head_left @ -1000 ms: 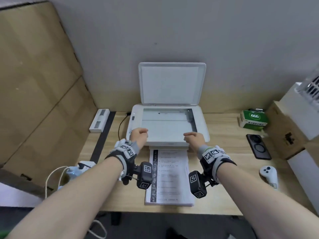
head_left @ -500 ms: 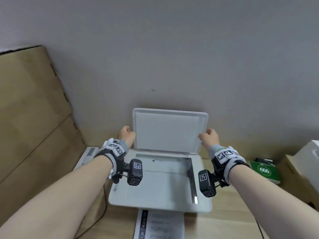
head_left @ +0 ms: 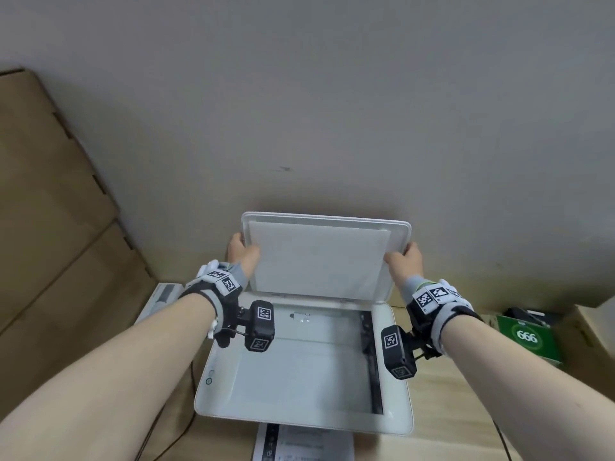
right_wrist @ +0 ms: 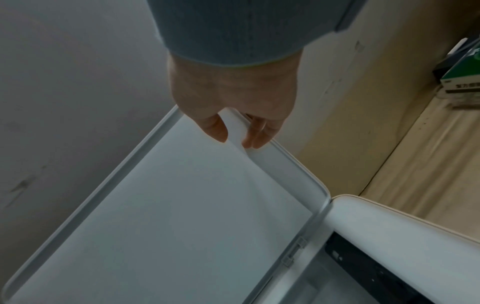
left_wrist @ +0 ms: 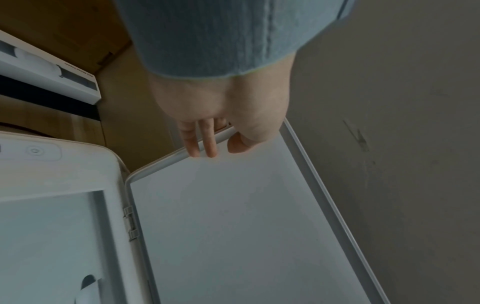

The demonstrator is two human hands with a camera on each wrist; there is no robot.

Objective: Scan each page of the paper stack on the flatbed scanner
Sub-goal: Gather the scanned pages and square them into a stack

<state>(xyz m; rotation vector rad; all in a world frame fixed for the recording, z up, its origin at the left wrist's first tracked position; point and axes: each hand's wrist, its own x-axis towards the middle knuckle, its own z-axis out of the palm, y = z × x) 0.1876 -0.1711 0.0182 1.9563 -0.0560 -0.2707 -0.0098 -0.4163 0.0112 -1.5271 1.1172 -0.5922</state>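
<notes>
Hands (head_left: pixel 243 252) (head_left: pixel 404 262) on raised scanner lid (head_left: pixel 319 257), sheet (head_left: pixel 293 371) on the glass below

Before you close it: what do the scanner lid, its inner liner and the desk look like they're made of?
Scanner lid: looks like matte white moulded plastic, with rounded corners and a raised rim. Inner liner: a thin white sheet, paper or film; in the right wrist view its corner peels off the lid under the right hand. Desk: pale wood grain, possibly laminate.

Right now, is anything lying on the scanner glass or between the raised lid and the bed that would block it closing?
Nothing visible: the glass looks bare, and both hands grip the lid by its side edges.
</notes>
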